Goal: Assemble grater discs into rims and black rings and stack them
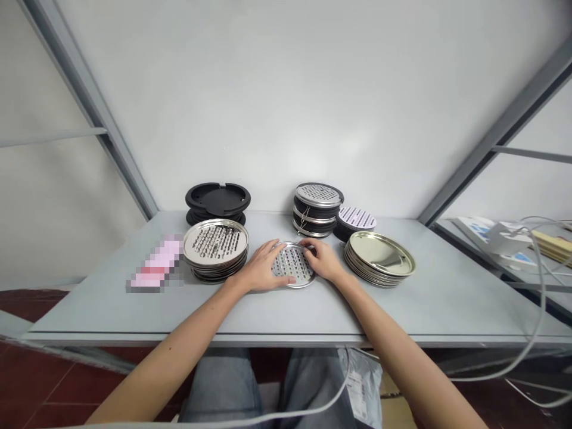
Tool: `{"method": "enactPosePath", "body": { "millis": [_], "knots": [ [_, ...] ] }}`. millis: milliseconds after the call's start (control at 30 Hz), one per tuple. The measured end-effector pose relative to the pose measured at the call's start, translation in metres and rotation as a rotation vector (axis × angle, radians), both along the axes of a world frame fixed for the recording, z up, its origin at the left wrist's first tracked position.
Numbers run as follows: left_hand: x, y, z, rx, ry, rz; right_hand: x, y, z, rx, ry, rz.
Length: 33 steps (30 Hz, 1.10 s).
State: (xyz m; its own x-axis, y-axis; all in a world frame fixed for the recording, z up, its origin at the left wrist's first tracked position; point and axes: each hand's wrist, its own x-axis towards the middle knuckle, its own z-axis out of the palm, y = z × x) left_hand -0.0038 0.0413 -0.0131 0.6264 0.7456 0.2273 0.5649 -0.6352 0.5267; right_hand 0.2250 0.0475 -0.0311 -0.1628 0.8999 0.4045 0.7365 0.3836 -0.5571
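Along the middle of a smooth grey table [308, 319], against a plain white wall [286, 89], a round metal grater [290, 262] is set near the front edge, between two piles; the left hand [263, 268] is spread wide at its left side, fingers at the rim and thumb over the near part; the right hand [325, 260] is bent more narrowly at the right rim, so the two hold it between them, though how firmly I cannot tell; just left is a stack of graters [216, 243], with black rings [218, 199] piled behind; to the right are shiny gold-toned lids [382, 253], stacked; near the wall, a black-and-silver pile [317, 205] is topped by a perforated disc, beside a lower black piece with a pale slotted top [357, 218]; a pink item [158, 262], blurred into blocks, is at the left; grey metal posts [96, 107] slant up at both sides; a white cable [543, 286] loops at the right; below are jeans-clad legs [223, 387], a plastic parcel [361, 381] and dark red floor [58, 381].
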Motion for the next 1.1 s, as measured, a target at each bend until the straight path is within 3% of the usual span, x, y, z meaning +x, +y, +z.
{"method": "enactPosePath", "body": {
  "millis": [233, 567, 1100],
  "knots": [
    [0.0038, 0.0034, 0.0016, 0.199, -0.245, 0.050, 0.0000, -0.0014, 0.0029, 0.023, 0.000, -0.020],
    [0.0039, 0.0046, -0.0029, 0.246, -0.241, 0.039, 0.0004, -0.0030, 0.0047, 0.062, -0.002, -0.005],
    [0.0020, 0.0019, 0.0024, 0.263, -0.214, 0.013, 0.0007, -0.0033, 0.0044, 0.039, -0.005, 0.001]
  ]
}}
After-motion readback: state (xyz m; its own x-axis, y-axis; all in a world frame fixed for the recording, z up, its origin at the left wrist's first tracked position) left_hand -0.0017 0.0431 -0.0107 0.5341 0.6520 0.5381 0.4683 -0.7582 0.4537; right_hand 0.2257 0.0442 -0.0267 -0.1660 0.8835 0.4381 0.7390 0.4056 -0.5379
